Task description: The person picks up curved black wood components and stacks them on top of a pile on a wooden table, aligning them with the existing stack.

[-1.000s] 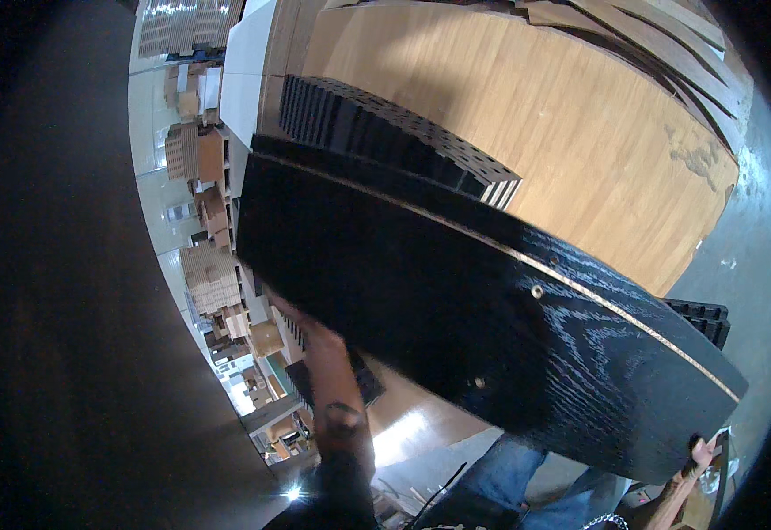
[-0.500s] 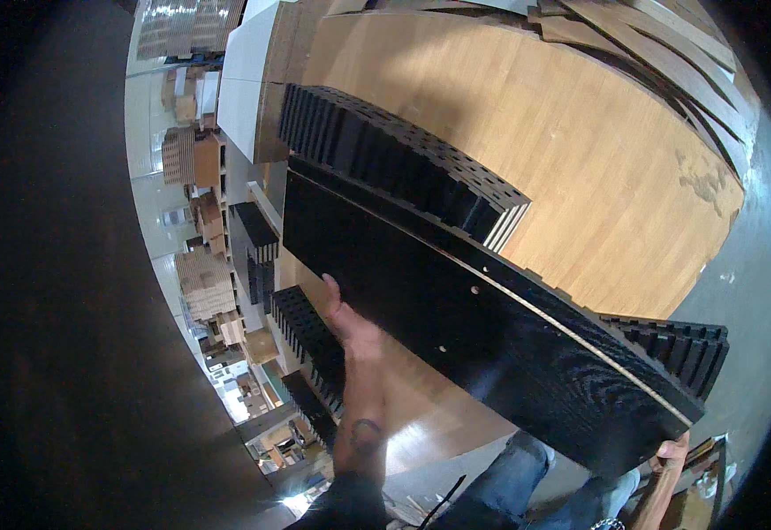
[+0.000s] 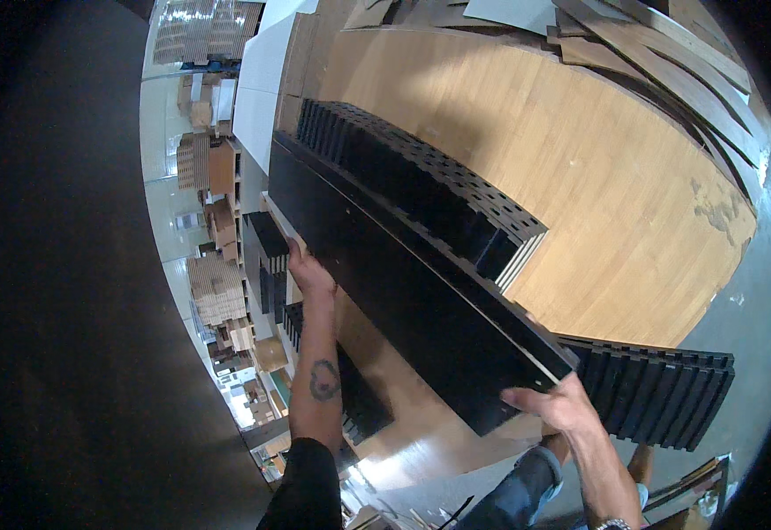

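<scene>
A long black board [image 3: 403, 291] with a pale raw edge and a few small holes slants across the middle of the view, held by its two ends. My left hand [image 3: 313, 272] grips its lower left edge, thumb up and fingers hidden underneath. At the near right corner my right hand [image 3: 558, 405] is closed round the board, its thumb lying on the black face. Right behind the board lies a stack of black slotted panels [image 3: 438, 177] on a light wood tabletop [image 3: 615, 194].
Another stack of black notched panels [image 3: 655, 393] stands at the table's right end. More black pieces [image 3: 363, 397] lie below the board on the left. Wood offcuts [image 3: 659, 66] pile up along the far side. Stacked cartons and boards [image 3: 213, 291] line the left background.
The black board has shifted left and away from me, close along the slotted stack. Both hands moved leftward, and more of the right-hand notched stack shows.
</scene>
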